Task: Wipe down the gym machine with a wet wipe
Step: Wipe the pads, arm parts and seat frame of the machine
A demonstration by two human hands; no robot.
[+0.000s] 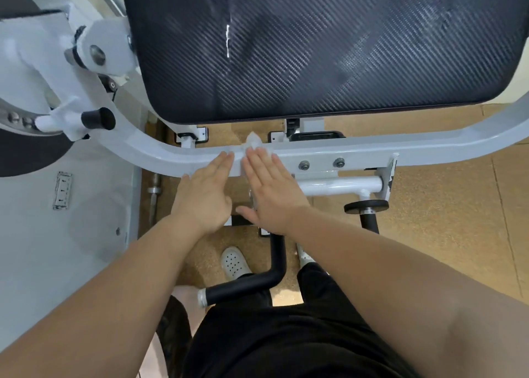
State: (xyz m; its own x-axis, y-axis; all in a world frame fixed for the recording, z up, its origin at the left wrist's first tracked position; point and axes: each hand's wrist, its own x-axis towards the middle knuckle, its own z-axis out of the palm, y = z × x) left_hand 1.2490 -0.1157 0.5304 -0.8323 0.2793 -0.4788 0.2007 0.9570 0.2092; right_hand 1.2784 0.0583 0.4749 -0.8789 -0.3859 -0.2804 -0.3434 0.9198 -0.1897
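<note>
Head view. White wet wipe [253,143], crumpled, draped over the pale grey frame bar [386,147], just below the black textured pad [315,48]. Pinned there under the straight, flat fingers of the right hand [270,196]. Left hand [204,196] likewise flat and open, holding nothing, fingertips touching the bar just beside. Bare bar running off to both sides; tan floor [443,228] beneath.

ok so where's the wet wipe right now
In the head view, the white crumpled wet wipe lies on the curved pale grey metal bar, under the fingertips of the right hand, below the black textured pad.
</note>
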